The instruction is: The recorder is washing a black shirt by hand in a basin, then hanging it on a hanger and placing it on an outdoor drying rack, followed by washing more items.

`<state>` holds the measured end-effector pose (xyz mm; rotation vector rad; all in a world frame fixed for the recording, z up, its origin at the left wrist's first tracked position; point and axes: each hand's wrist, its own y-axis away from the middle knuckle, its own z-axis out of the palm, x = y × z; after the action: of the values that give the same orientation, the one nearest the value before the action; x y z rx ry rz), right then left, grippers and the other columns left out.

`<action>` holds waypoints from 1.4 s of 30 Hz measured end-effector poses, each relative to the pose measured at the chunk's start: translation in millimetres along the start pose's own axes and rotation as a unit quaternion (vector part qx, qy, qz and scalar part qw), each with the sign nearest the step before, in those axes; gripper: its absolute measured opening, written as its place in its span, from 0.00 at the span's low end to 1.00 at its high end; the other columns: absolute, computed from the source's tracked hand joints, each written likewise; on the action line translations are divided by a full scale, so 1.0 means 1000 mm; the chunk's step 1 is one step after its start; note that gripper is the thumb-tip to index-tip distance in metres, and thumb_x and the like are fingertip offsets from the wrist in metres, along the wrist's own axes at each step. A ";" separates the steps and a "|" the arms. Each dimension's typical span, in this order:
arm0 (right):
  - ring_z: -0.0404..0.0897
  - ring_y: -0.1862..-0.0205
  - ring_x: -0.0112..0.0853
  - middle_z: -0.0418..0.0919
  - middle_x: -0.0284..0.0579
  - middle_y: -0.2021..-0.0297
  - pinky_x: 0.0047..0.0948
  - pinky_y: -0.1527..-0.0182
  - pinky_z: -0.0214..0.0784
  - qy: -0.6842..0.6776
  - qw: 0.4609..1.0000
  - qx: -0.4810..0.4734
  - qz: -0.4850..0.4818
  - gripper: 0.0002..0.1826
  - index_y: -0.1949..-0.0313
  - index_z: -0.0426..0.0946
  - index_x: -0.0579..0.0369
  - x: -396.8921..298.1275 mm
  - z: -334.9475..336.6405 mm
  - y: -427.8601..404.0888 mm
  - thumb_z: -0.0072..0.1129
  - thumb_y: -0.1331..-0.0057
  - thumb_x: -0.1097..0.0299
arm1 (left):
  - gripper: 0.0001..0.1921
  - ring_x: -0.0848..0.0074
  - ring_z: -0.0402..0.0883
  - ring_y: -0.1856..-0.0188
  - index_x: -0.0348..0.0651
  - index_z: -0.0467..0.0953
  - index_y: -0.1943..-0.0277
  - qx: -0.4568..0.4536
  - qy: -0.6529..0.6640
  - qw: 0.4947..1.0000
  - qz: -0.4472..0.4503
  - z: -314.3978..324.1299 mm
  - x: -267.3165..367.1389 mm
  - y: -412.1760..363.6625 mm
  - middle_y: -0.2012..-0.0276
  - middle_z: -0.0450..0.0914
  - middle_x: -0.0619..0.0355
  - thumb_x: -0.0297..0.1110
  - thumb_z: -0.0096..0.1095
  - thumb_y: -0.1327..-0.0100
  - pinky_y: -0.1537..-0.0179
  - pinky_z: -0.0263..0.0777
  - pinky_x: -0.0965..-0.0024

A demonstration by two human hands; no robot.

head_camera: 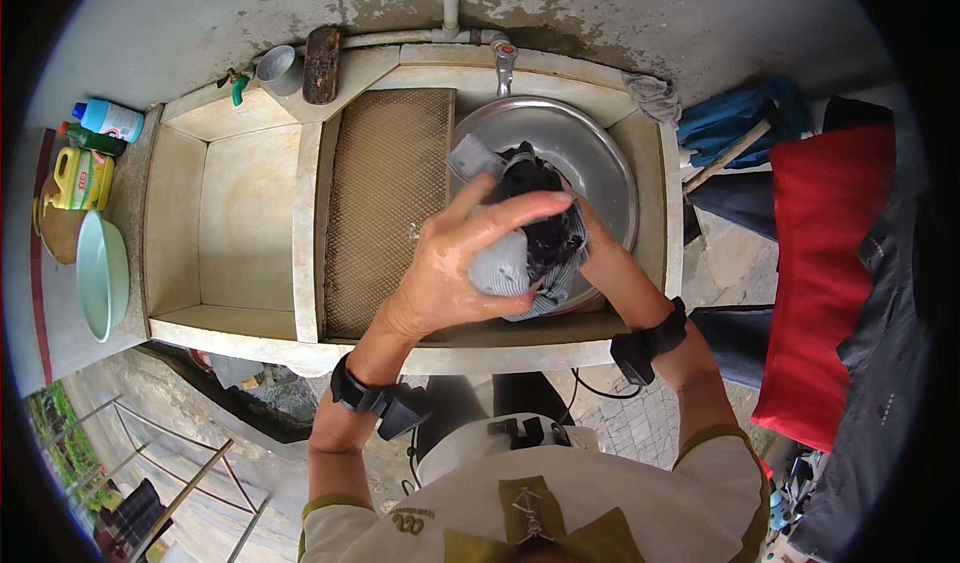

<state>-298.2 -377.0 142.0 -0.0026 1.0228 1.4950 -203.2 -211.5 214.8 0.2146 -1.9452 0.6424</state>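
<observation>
Bunched between my two hands is a wet cloth bundle (501, 263), grey-striped with a black part in its middle. My left hand (457, 255) wraps it from the left, thumb and fingers spread around the fabric. On the far right side my right hand (596, 233) presses against it, its fingers mostly hidden behind the cloth. Below the bundle a round stainless-steel basin (600, 158) stands in the right part of a tiled sink. A ridged washboard slab (386, 210) lies directly left of the basin.
Above the basin is a metal tap (505, 67). A second tap with a green spout (238, 88), a grey cup (280, 69) and a dark brush or block (322, 65) are at the back left. Bottles and a pale green bowl (103, 276) line the left ledge. Red cloth (821, 278) hangs at right.
</observation>
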 end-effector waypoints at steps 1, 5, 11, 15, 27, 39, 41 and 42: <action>0.78 0.58 0.29 0.77 0.42 0.56 0.28 0.55 0.72 0.085 0.995 0.024 0.038 0.22 0.49 0.70 0.59 -0.009 0.009 -0.003 0.40 0.30 0.54 | 0.38 0.69 0.76 0.62 0.57 0.74 0.46 0.002 -0.002 1.000 -0.006 -0.002 0.003 0.003 0.60 0.73 0.58 0.27 0.72 0.68 0.57 0.71 0.67; 0.76 0.55 0.27 0.75 0.42 0.56 0.25 0.56 0.70 0.189 0.974 -0.069 0.106 0.21 0.48 0.68 0.60 -0.013 0.033 -0.021 0.47 0.33 0.56 | 0.33 0.69 0.71 0.72 0.64 0.78 0.53 -0.057 -0.094 0.992 0.065 -0.003 0.007 0.024 0.68 0.68 0.59 0.31 0.72 0.70 0.70 0.67 0.68; 0.71 0.50 0.29 0.72 0.44 0.51 0.23 0.46 0.62 0.414 0.903 -0.114 0.024 0.34 0.39 0.58 0.63 0.016 0.036 -0.064 0.58 0.39 0.60 | 0.24 0.70 0.72 0.72 0.61 0.77 0.58 -0.100 -0.170 0.978 0.068 0.010 -0.016 0.057 0.69 0.64 0.59 0.30 0.67 0.64 0.71 0.65 0.69; 0.68 0.46 0.31 0.71 0.49 0.50 0.25 0.43 0.58 0.510 0.844 -0.157 -0.055 0.36 0.38 0.56 0.66 0.036 0.037 -0.081 0.58 0.40 0.59 | 0.18 0.72 0.72 0.74 0.62 0.77 0.59 -0.096 -0.245 0.961 0.087 0.021 -0.042 0.077 0.71 0.66 0.60 0.34 0.63 0.57 0.73 0.67 0.73; 0.73 0.52 0.39 0.73 0.59 0.55 0.33 0.47 0.62 0.628 0.750 -0.172 -0.118 0.35 0.41 0.58 0.68 0.094 0.047 -0.099 0.61 0.42 0.61 | 0.16 0.69 0.74 0.71 0.56 0.73 0.59 -0.178 -0.355 0.915 0.066 0.040 -0.083 0.118 0.66 0.67 0.58 0.30 0.60 0.54 0.71 0.69 0.72; 0.70 0.46 0.48 0.69 0.67 0.49 0.36 0.45 0.59 0.641 0.755 -0.127 -0.052 0.35 0.42 0.59 0.68 0.090 0.056 -0.104 0.57 0.44 0.58 | 0.14 0.70 0.74 0.72 0.52 0.71 0.62 -0.166 -0.347 0.917 0.105 0.045 -0.087 0.103 0.66 0.69 0.52 0.29 0.61 0.54 0.74 0.66 0.69; 0.71 0.47 0.48 0.70 0.67 0.50 0.36 0.46 0.60 0.645 0.754 -0.122 -0.039 0.36 0.42 0.59 0.68 0.087 0.069 -0.101 0.57 0.44 0.57 | 0.15 0.71 0.74 0.71 0.53 0.71 0.61 -0.225 -0.383 0.894 0.052 0.042 -0.084 0.102 0.65 0.69 0.52 0.29 0.61 0.54 0.76 0.65 0.71; 0.71 0.47 0.47 0.71 0.67 0.51 0.35 0.46 0.61 0.647 0.753 -0.119 -0.025 0.37 0.42 0.59 0.69 0.087 0.076 -0.099 0.56 0.44 0.56 | 0.15 0.71 0.74 0.71 0.53 0.71 0.61 -0.223 -0.383 0.895 0.053 0.039 -0.082 0.104 0.65 0.69 0.52 0.29 0.61 0.54 0.76 0.65 0.71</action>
<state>-198.0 -278.6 83.2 -1.4190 1.8411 1.4745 -240.3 -155.4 94.1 0.0689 -2.8221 0.1492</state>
